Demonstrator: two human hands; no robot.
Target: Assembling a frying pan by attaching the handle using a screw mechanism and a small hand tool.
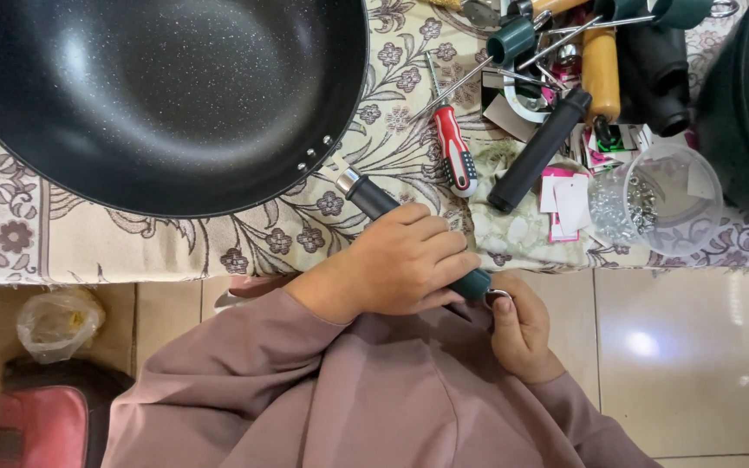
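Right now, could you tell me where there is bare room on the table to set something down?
Bare cloth lies below the wok, along the table edge, and between the wok and the red screwdriver. The right end is crowded with handles, tags and a plastic cup of screws.

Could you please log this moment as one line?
left hand: grips wok handle | right hand: at handle end ring | wok: on table | screwdriver: idle

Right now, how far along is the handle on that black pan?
Looks done: the handle already sits against the pan, its metal collar by the rivets. In hand: the left hand grips the handle, and the right hand pinches a small ring at its end. Left: I cannot tell whether it is fastened; the screwdriver lies unused on the cloth.
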